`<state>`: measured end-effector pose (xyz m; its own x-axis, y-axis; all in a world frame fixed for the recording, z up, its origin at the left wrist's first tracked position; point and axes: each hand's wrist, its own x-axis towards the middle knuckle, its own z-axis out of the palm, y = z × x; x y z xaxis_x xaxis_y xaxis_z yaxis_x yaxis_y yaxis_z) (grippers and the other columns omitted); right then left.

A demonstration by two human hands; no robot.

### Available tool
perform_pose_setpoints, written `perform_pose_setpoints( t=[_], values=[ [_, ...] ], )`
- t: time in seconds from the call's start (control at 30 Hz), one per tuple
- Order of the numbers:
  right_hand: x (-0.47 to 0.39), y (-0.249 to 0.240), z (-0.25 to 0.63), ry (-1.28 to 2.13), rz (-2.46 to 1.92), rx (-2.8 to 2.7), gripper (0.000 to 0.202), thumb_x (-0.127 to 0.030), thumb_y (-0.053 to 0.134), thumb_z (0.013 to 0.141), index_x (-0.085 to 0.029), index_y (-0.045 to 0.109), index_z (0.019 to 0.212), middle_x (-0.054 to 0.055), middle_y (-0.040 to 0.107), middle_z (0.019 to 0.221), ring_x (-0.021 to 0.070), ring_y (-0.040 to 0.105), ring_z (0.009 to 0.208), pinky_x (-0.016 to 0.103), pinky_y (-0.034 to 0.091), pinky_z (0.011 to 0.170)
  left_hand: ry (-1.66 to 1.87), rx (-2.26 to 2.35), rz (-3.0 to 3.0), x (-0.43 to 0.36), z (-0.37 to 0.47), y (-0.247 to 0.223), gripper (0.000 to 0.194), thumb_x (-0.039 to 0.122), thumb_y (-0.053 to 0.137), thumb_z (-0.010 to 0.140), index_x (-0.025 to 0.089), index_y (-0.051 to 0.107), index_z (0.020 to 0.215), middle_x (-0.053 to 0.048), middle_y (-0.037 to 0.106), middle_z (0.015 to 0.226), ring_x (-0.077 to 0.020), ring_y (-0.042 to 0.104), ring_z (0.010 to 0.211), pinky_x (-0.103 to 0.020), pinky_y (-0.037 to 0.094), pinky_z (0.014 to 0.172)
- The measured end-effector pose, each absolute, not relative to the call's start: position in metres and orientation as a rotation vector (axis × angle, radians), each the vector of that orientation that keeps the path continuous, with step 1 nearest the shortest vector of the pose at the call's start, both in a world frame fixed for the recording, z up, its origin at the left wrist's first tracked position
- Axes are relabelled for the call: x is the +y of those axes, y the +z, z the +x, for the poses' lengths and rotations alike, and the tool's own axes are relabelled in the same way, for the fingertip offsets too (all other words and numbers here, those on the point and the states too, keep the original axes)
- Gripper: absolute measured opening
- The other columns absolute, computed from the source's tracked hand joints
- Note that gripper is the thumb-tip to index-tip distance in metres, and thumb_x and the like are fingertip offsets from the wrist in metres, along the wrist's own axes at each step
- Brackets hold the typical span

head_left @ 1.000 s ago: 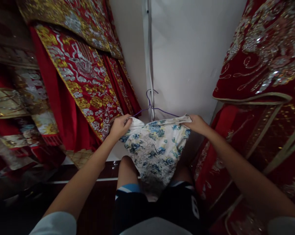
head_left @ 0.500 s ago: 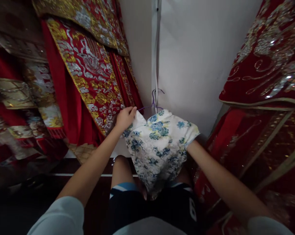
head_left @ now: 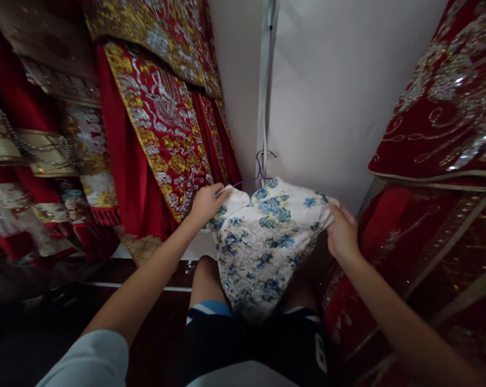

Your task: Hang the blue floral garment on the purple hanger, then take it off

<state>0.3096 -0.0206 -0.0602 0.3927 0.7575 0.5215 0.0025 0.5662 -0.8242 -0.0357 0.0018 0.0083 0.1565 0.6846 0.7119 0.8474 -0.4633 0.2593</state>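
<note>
In front of me is a white short-sleeved top (head_left: 267,236) with blue and green flowers, spread across a thin purple hanger (head_left: 260,171). The hanger's hook points up and stands above the collar, by the wall. My left hand (head_left: 207,205) pinches the top's shoulder on the left side. My right hand (head_left: 343,231) grips the sleeve edge on the right side, pulling that sleeve outward. Below, the hem of the top hangs down between my knees.
Red garments with gold and silver embroidery (head_left: 162,113) hang on the left. More red beaded garments (head_left: 436,118) hang close on the right. A white wall (head_left: 323,97) with a vertical cable (head_left: 268,91) stands ahead. The floor below is dark.
My right hand has come out from inside the sleeve and now holds its edge, stretched to the right. My left hand stays at the shoulder. The view has shifted slightly.
</note>
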Motion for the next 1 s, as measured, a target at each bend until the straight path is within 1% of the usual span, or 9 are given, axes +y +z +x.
perform_pose_setpoints(
  t=[0.13, 0.3, 0.4, 0.47, 0.57, 0.67, 0.77, 0.9, 1.0],
  values=[
    [-0.004, -0.014, 0.307, 0.506, -0.812, -1.105, 0.037, -0.054, 0.063, 0.076, -0.021, 0.065, 0.092, 0.006, 0.071, 0.087, 0.0246, 0.069, 0.088, 0.033, 0.055, 0.073, -1.237, -1.515, -2.168, 0.008, -0.033, 0.015, 0.03, 0.043, 0.049, 0.088, 0.019, 0.062, 0.077, -0.003, 0.064, 0.069, -0.0178, 0.055, 0.064, -0.026, 0.034, 0.059],
    [-0.056, 0.007, 0.264, 0.361, -0.817, -1.392, 0.044, -0.05, 0.041, 0.094, -0.021, 0.065, 0.117, 0.008, 0.072, 0.097, 0.0253, 0.068, 0.098, 0.035, 0.055, 0.081, -1.392, -1.528, -2.246, 0.022, -0.033, 0.001, 0.022, 0.035, 0.051, 0.085, 0.017, 0.063, 0.079, -0.004, 0.066, 0.075, -0.0183, 0.057, 0.07, -0.028, 0.039, 0.064],
    [-0.131, -0.019, 0.236, 0.234, -0.576, -1.959, 0.04, -0.034, 0.039, 0.098, -0.025, 0.058, 0.132, 0.007, 0.074, 0.1, 0.0222, 0.069, 0.095, 0.033, 0.056, 0.081, -1.87, -1.615, -2.224, 0.025, -0.033, -0.022, 0.041, 0.047, 0.043, 0.09, 0.017, 0.06, 0.068, -0.004, 0.062, 0.065, -0.0173, 0.054, 0.061, -0.029, 0.041, 0.06],
    [-0.171, -0.036, 0.226, 0.215, -0.252, -2.383, 0.047, -0.026, 0.043, 0.096, -0.022, 0.047, 0.143, 0.008, 0.074, 0.106, 0.021, 0.07, 0.093, 0.033, 0.057, 0.08, -2.209, -1.69, -2.111, 0.025, -0.031, -0.034, 0.055, 0.056, 0.031, 0.093, 0.018, 0.056, 0.062, -0.006, 0.058, 0.06, -0.0168, 0.052, 0.057, -0.03, 0.041, 0.057],
    [-0.181, -0.043, 0.227, 0.278, -0.086, -2.567, 0.049, -0.025, 0.045, 0.096, -0.021, 0.044, 0.145, 0.008, 0.072, 0.114, 0.0198, 0.068, 0.1, 0.033, 0.056, 0.084, -2.455, -1.745, -2.064, 0.02, -0.02, -0.037, 0.066, 0.061, 0.015, 0.093, 0.02, 0.05, 0.055, -0.004, 0.05, 0.052, -0.0148, 0.047, 0.049, -0.03, 0.039, 0.052],
    [-0.136, -0.039, 0.241, 0.364, -0.384, -2.319, 0.038, -0.029, 0.044, 0.097, -0.029, 0.058, 0.132, 0.005, 0.069, 0.121, 0.0192, 0.064, 0.11, 0.037, 0.05, 0.096, -2.726, -1.653, -2.427, 0.003, 0.003, -0.028, 0.064, 0.065, 0.019, 0.091, 0.02, 0.046, 0.056, 0.001, 0.038, 0.048, -0.0099, 0.032, 0.039, -0.026, 0.031, 0.043],
    [-0.084, -0.045, 0.25, 0.572, -0.806, -1.929, 0.036, -0.044, 0.045, 0.096, -0.025, 0.069, 0.115, 0.006, 0.073, 0.11, 0.0219, 0.063, 0.11, 0.04, 0.047, 0.099, -2.932, -1.378, -2.953, -0.029, 0.032, -0.018, 0.059, 0.066, 0.035, 0.089, 0.017, 0.05, 0.06, 0.002, 0.039, 0.05, -0.0064, 0.026, 0.038, -0.021, 0.025, 0.041],
    [-0.07, -0.067, 0.251, 1.187, -0.945, -1.582, 0.05, -0.067, 0.061, 0.076, -0.019, 0.072, 0.079, 0.005, 0.072, 0.074, 0.0227, 0.068, 0.077, 0.034, 0.055, 0.071, -2.945, -1.118, -3.354, -0.073, 0.06, -0.009, 0.057, 0.065, 0.044, 0.087, 0.016, 0.056, 0.062, 0.0, 0.044, 0.051, -0.008, 0.039, 0.043, -0.021, 0.033, 0.044],
    [-0.091, -0.072, 0.259, 1.399, -0.918, -1.331, 0.049, -0.065, 0.072, 0.066, -0.018, 0.071, 0.076, 0.005, 0.071, 0.068, 0.0184, 0.065, 0.06, 0.028, 0.052, 0.056, -3.076, -1.105, -3.298, -0.087, 0.065, -0.005, 0.051, 0.061, 0.048, 0.087, 0.016, 0.058, 0.066, -0.003, 0.056, 0.063, -0.0118, 0.054, 0.054, -0.024, 0.045, 0.055]
  ],
)
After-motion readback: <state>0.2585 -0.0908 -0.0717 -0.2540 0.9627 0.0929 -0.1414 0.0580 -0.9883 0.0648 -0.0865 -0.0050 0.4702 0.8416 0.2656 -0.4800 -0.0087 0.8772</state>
